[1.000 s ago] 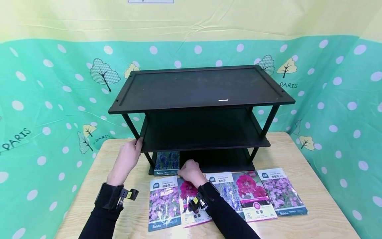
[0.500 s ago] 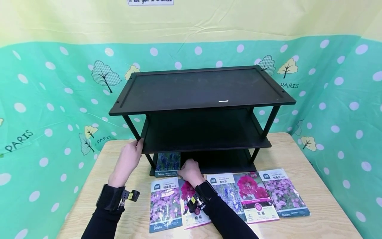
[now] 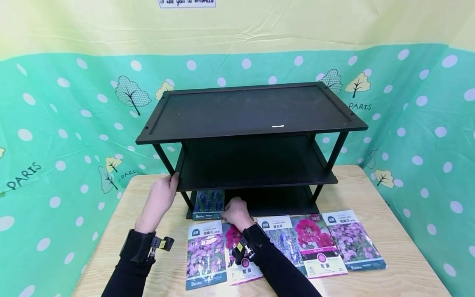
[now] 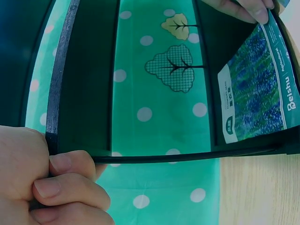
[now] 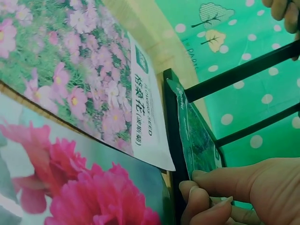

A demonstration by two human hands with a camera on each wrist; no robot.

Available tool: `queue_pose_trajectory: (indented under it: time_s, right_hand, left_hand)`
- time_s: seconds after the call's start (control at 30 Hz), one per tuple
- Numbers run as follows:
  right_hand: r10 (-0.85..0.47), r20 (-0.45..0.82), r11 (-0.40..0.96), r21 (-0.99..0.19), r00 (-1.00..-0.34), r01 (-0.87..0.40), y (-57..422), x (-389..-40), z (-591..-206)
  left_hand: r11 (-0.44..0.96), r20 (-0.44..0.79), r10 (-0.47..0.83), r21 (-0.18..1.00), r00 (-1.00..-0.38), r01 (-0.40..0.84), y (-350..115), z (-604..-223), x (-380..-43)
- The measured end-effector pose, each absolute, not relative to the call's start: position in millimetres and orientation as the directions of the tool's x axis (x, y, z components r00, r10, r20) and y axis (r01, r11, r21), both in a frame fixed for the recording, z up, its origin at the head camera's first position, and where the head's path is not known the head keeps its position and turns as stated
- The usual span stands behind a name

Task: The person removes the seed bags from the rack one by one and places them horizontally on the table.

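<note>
A black three-tier shelf rack (image 3: 252, 109) stands on the table. My left hand (image 3: 159, 200) grips the left front corner of its middle board, fingers (image 4: 72, 187) curled round the edge. On the bottom tier, at the left end, lies a seed packet (image 3: 208, 202) printed with blue flowers, its teal strip toward the front. My right hand (image 3: 237, 212) pinches the near right corner of that packet, thumb (image 5: 225, 180) on top. The back part of the packet is hidden under the middle board in the head view.
Several more seed packets lie in a row before the rack: a pink-flower packet (image 3: 205, 253), a magenta one (image 3: 233, 237) partly under my right arm, a lavender one (image 3: 280, 235), another magenta one (image 3: 315, 243) and a second pink one (image 3: 350, 239). A dotted curtain (image 3: 74, 123) surrounds the wooden table (image 3: 393, 231).
The head view has shifted very slightly. Both hands keep their places on the board and the packet.
</note>
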State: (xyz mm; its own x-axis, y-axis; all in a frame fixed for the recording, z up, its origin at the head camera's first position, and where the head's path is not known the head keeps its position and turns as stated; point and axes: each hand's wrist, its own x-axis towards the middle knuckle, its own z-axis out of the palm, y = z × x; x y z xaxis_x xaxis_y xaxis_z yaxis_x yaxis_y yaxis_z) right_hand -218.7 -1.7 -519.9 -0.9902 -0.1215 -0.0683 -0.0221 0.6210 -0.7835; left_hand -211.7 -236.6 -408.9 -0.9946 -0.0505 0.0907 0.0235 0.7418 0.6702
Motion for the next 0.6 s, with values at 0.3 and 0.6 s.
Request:
queue_pose_trajectory:
  time_s: [0.3, 0.6]
  right_hand:
    - [-0.144, -0.148, 0.519, -0.853, -0.979, 0.052, 3.0, -219.9, -518.6]
    - [-0.182, -0.207, 0.363, -0.923, -0.961, 0.13, 5.0, -219.1, -516.3]
  left_hand:
    - [0.735, 0.089, -0.048, 0.677, -0.995, 0.025, -237.8, -409.1, -211.8]
    - [0.738, 0.083, -0.056, 0.674, -0.995, 0.015, -236.5, -407.8, -212.0]
